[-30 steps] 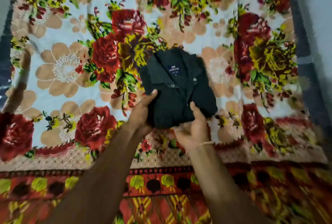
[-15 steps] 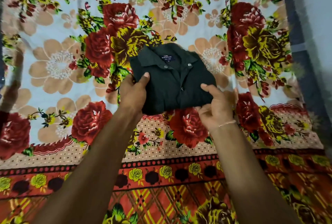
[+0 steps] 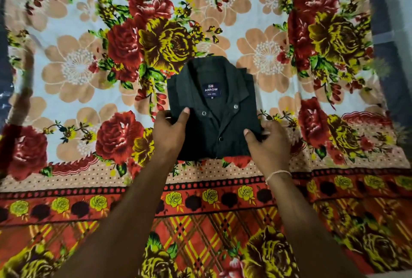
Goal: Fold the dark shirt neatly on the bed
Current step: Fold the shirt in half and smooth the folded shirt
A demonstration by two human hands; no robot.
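The dark shirt [image 3: 214, 108] lies folded into a compact rectangle in the middle of the bed [image 3: 73, 66], collar up, with a blue label and metal snap buttons showing. My left hand [image 3: 170, 131] grips its left edge, thumb on top and fingers tucked under. On the lower right corner my right hand [image 3: 265, 142] does the same, thumb on the cloth and fingers curled round the edge.
A floral blanket in red, yellow and peach covers the whole bed. A patterned red and orange border [image 3: 200, 199] runs across near me. A dark strip and pale wall [image 3: 388, 21] stand along the right side.
The shirt has been laid down flat and squared up; my hands moved from its lower edge to its left and right sides, and the view came closer.
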